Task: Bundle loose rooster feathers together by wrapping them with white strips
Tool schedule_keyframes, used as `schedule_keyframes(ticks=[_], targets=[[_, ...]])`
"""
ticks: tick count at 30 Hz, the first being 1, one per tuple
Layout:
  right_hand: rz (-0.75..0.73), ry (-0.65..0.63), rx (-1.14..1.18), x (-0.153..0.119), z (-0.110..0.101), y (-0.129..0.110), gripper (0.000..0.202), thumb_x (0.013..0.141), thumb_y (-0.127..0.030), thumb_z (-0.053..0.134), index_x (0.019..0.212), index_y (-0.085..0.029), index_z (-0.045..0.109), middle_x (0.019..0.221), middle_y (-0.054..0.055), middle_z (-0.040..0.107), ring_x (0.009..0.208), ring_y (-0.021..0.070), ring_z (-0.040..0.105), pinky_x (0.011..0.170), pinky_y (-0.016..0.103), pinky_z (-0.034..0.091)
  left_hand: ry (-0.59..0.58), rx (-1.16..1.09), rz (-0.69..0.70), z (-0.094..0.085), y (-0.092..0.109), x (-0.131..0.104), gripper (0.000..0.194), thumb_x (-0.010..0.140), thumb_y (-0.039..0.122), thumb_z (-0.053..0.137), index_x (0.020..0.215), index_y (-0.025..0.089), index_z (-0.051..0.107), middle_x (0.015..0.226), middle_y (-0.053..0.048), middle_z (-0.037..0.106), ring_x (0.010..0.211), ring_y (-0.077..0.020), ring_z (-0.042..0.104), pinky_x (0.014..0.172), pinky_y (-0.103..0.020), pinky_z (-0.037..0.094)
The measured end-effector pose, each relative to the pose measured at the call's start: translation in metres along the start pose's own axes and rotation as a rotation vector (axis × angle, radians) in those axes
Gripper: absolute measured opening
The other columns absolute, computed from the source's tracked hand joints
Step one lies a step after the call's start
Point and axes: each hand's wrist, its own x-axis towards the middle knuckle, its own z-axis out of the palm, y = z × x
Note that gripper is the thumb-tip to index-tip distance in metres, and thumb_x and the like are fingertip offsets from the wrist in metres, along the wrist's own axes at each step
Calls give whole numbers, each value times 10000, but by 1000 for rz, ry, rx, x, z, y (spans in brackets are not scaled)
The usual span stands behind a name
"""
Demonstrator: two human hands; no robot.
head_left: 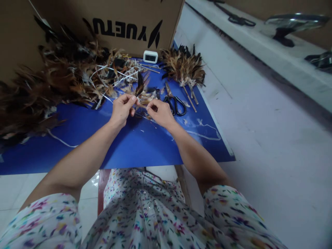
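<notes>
A blue-topped bench (140, 147) stands beside a whitish wall (259, 124), with a cardboard box (116, 12) rising at its far side and pale floor tiles (15, 190) below. Heaped feathers (75, 79) cover its left; scissors (175, 103) lie right. Mid-bench, the left hand (123, 108) pinches a small feather bunch (140, 84); the right hand's (160, 112) fingertips meet just beside it, their hold unclear.

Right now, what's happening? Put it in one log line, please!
left hand: pinching dark feather | right hand: curled close by, grip unclear | scissors: on blue table, beside right hand | feather bundle: beyond scissors
</notes>
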Motion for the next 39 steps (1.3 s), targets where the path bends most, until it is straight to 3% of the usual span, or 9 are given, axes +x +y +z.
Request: schedule_keyframes(ticks=[5,11,16,21,28,32,39], targets=[[-11,1,-2,0,1,-1,83,799,-179,566,722,-181,595,711,-10,634,661,109,541,690,264,414,-3,-84,-84,2,2,-2,271,793,394,731,731,182,574,621,14,645,422,-68,541,432,-186,465],[25,-21,100,-1,2,0,66,793,-238,590,796,-178,617,727,-11,646,639,102,546,672,257,441,1,-164,-136,2,2,-1,241,804,350,730,730,181,575,614,22,638,446,-67,555,469,-183,497],[59,-78,217,-2,3,0,218,779,-323,652,931,-168,657,713,-11,651,622,104,555,650,253,456,-32,-130,-137,0,-1,0,213,827,332,705,745,183,576,628,18,641,448,-70,563,468,-190,502],[25,-116,186,-3,3,1,216,824,-372,631,853,-169,701,679,-13,642,601,95,513,605,236,402,-101,-79,-101,1,-1,-2,242,824,382,700,757,189,571,629,15,646,444,-78,573,454,-195,500],[10,-158,189,-4,3,-2,175,822,-319,630,809,-159,698,646,-27,618,597,88,503,615,223,387,-98,-148,-169,5,4,-6,239,795,327,728,720,179,556,606,19,641,427,-70,553,461,-193,507],[7,-174,180,-4,1,-5,171,835,-315,607,798,-159,666,641,-32,610,587,85,499,615,226,386,-105,-112,-153,6,3,-6,230,810,332,709,727,183,554,614,18,636,419,-73,549,463,-206,511],[37,-83,246,-1,-1,2,159,851,-349,585,809,-195,593,681,-32,618,591,96,549,619,241,438,40,39,8,-1,0,1,260,779,404,726,726,186,594,646,11,654,420,-73,539,413,-189,458]])
